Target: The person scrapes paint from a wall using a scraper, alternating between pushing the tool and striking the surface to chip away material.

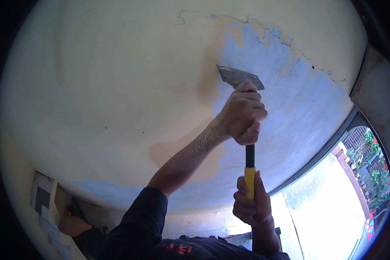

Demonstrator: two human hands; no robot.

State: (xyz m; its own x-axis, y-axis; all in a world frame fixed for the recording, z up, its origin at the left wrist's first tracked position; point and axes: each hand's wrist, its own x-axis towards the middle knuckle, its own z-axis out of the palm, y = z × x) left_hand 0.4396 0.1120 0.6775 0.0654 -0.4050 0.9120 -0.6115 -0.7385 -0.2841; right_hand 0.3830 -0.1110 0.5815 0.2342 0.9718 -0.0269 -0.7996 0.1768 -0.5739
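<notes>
A long-handled scraper [250, 156] stands almost upright against the wall, its wide metal blade [238, 77] lying tilted on the border between cream paint and a bluish stripped patch [281, 99]. High on the tool, just below the blade, my left hand [247, 113] is closed around it. Pale flakes cling to my left wrist and forearm. Lower down, my right hand [253, 201] wraps the yellow grip [249, 177], thumb along its side. Black shaft shows between the two hands.
Cracks [286, 42] run across the upper right of the cream wall [112, 86]. At lower right a bright opening [329, 208] leads outside to plants [372, 173] and a fence. Pale tiles [195, 223] line the wall's bottom. A rounded brown object [73, 225] is at lower left.
</notes>
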